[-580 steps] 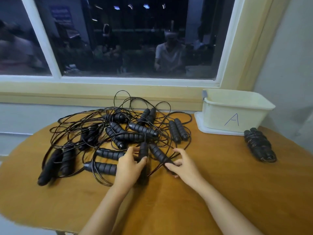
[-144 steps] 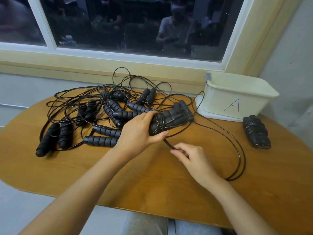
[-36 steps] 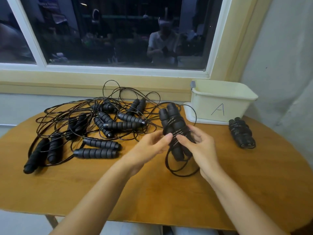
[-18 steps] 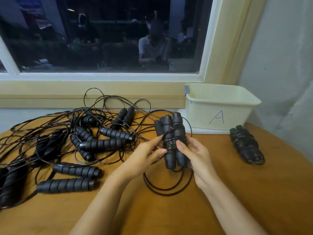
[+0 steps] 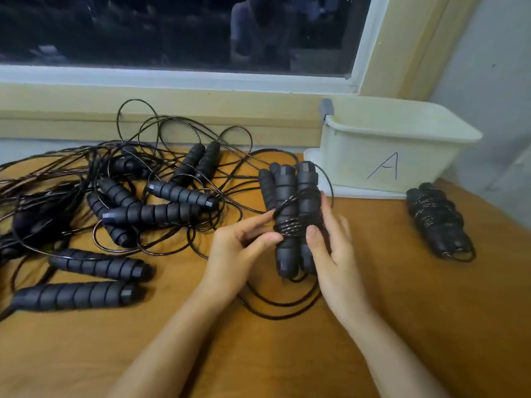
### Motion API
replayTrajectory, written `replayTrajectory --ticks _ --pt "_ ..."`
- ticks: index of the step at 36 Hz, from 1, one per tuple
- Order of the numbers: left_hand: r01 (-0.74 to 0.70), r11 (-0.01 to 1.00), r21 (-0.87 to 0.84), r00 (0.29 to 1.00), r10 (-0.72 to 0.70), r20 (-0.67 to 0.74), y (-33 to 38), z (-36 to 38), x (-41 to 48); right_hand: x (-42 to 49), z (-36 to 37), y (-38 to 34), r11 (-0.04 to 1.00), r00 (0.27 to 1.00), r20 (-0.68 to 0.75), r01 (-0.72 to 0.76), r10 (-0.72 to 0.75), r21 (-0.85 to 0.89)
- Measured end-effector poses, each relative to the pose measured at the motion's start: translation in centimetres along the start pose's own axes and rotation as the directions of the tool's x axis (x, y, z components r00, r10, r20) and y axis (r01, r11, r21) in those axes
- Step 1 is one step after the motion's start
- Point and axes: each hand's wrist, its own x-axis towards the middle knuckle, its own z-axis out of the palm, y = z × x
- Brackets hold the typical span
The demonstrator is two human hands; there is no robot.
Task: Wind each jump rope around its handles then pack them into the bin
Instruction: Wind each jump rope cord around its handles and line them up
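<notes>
Now the bundle of black ribbed foam handles (image 5: 290, 202) stands upright between both hands, just above the orange-brown wooden worktop (image 5: 402, 326). Four seconds ago it lay sideways in the left hand alone, with a long loop trailing off to the right. That loop has since been taken up. The thin black cord (image 5: 294, 225) now sits in several tight turns round the middle of the handles, and only a few short slack rings lie on the worktop under them.

The right hand (image 5: 333, 254) has its grip round the bundle, thumb pressed on the front and fingers curled behind. The left hand (image 5: 238, 254) pinches the cord at the side of the turns between thumb and forefinger.

By my judgement this rope is nearly wound, with the last slack to be laid on and the end tucked.

The cream plastic bin marked A (image 5: 388, 156) stands just behind, and I cannot see into it. One wound bundle (image 5: 436, 222) lies beside it, not yet packed. The heap of unwound black jump ropes (image 5: 138, 202) at the left is untouched.
</notes>
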Motion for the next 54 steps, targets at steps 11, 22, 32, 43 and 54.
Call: replayTrajectory --ticks 11,22,32,43,54 --pt "-0.098 0.991 0.091 0.979 0.113 -0.168 0.5 0.0 -0.5 -1.0 0.5 0.1 0.996 0.980 0.200 0.034 -0.018 -0.077" --pt "-0.126 0.985 0.120 0.990 0.132 -0.047 0.1 -0.2 -0.5 -0.9 0.1 0.2 0.955 0.991 0.112 0.096 -0.067 -0.282" --pt "0.058 0.997 -0.049 0.998 -0.058 -0.009 0.2 -0.1 -0.4 -1.1 0.7 0.6 0.944 0.975 0.080 0.222 -0.209 -0.245" --pt "0.322 0.881 -0.347 0.947 -0.303 0.110 0.0 -0.2 -0.2 -1.5 0.9 -0.9 0.988 0.972 0.185 0.155 -0.148 -0.025" --pt "0.418 0.778 -0.469 0.903 -0.413 0.119 1.0 -0.4 -0.4 -1.6 1.2 -0.2 0.959 0.964 0.207 0.205 -0.164 -0.193"
